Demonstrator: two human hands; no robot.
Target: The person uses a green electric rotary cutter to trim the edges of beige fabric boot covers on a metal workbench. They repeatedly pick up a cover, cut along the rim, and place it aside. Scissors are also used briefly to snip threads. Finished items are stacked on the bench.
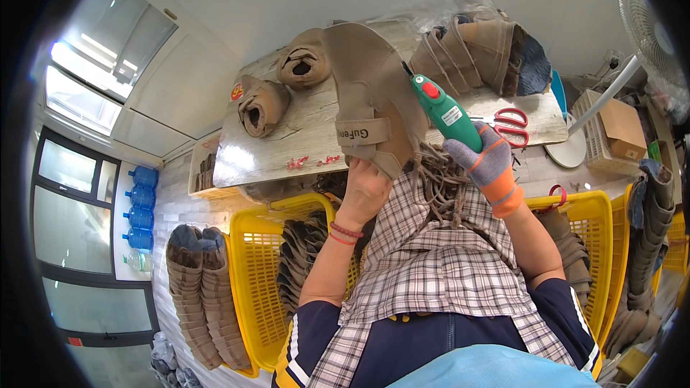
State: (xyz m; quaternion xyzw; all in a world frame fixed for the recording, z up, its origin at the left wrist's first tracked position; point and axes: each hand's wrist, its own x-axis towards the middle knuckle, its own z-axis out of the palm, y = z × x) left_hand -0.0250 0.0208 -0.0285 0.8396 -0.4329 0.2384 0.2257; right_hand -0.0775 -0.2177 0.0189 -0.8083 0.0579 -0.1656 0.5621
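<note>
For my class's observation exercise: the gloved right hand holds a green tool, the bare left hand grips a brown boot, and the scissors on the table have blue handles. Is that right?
Not quite: in the head view, the scissors have red handles, not blue. The gloved right hand holds a green tool, and the bare left hand grips a brown boot.

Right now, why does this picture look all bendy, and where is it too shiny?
Head view: the wide fisheye lens bows straight edges, like the black-framed glass panels; head view: glare whitens the bright upper-left window and a patch of the pale wood-grain tabletop; head view: the green, red-buttoned handheld tool looks fairly sharp.
</note>
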